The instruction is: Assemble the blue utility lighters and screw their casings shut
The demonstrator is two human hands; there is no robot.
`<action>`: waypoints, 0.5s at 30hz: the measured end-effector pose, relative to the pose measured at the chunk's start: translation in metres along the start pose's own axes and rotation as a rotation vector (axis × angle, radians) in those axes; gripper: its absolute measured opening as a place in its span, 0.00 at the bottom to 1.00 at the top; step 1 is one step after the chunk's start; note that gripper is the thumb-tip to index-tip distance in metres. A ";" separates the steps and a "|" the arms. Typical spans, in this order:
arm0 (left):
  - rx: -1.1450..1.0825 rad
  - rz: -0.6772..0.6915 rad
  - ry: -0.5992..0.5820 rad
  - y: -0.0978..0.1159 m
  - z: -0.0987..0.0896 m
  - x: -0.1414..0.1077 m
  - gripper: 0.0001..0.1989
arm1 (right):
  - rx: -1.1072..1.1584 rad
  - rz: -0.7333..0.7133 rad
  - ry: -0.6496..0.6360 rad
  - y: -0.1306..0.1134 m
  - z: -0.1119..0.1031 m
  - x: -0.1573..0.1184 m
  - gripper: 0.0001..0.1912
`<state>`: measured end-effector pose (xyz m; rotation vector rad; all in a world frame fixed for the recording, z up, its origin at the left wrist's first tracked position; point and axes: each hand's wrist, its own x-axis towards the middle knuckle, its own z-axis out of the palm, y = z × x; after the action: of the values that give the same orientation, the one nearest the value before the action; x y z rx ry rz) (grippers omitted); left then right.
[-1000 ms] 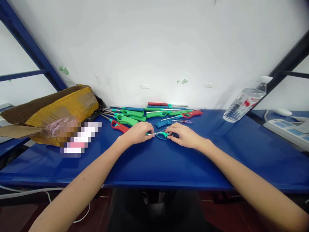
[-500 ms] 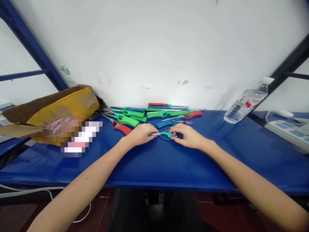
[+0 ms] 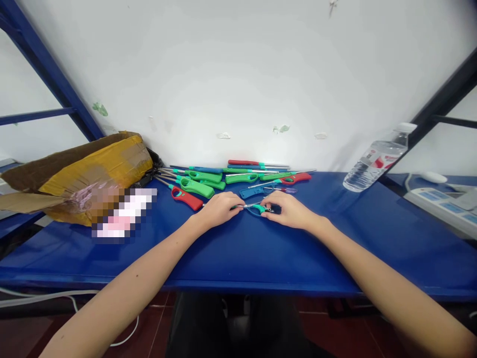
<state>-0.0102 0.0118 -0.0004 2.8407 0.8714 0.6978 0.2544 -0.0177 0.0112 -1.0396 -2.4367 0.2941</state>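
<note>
Between my two hands lies a blue stick lighter with a green trigger, low over the table in the middle of the view. My left hand is closed on its metal rod, whose end sticks out past the hand on the left. Around the handle end my right hand is closed, its fingers near the green trigger; much of the handle is hidden. Just behind the hands are a blue handle piece and a small screwdriver. A red stick lighter lies beside my left hand.
Several green, red and blue stick lighters are piled along the white wall. To the left stands a taped cardboard box. A water bottle leans at the right, near a white power strip. The blue table ends toward me.
Both hands keep hold of the lighter in nearly the same place, with only slight finger movement. The whole view has shifted a little.
</note>
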 end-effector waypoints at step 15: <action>-0.005 0.022 -0.020 0.003 -0.010 -0.001 0.09 | 0.000 -0.025 -0.001 -0.002 0.001 0.001 0.10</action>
<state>-0.0138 0.0087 0.0083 2.8520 0.8353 0.6720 0.2515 -0.0184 0.0114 -1.0089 -2.4487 0.2864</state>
